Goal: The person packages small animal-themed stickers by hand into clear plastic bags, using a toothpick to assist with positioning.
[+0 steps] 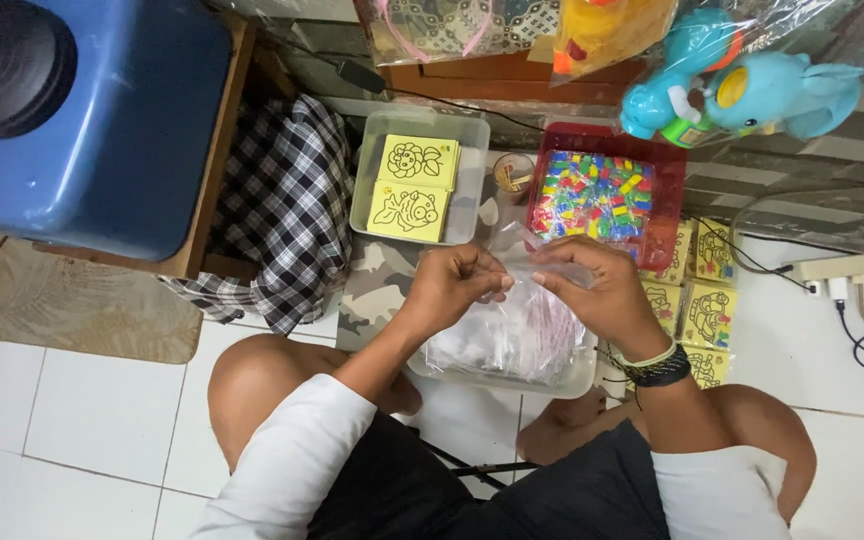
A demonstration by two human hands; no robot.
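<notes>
My left hand (455,282) and my right hand (597,289) meet over my lap, both pinching the top of a small clear plastic bag (530,262). Under them a clear tray (580,378) holds a pile of clear plastic bags (517,340). Just beyond my hands stands a clear tub (472,190) with two yellow picture cards (414,187), and to its right a red tray (667,235) full of small colourful packets (594,195).
More yellow picture cards (707,312) lie on the tiled floor at the right. A checked cloth (287,215) hangs beside a blue container (102,120). Blue plastic toys (742,90) in wrap hang above. A power strip (837,268) with cables lies far right.
</notes>
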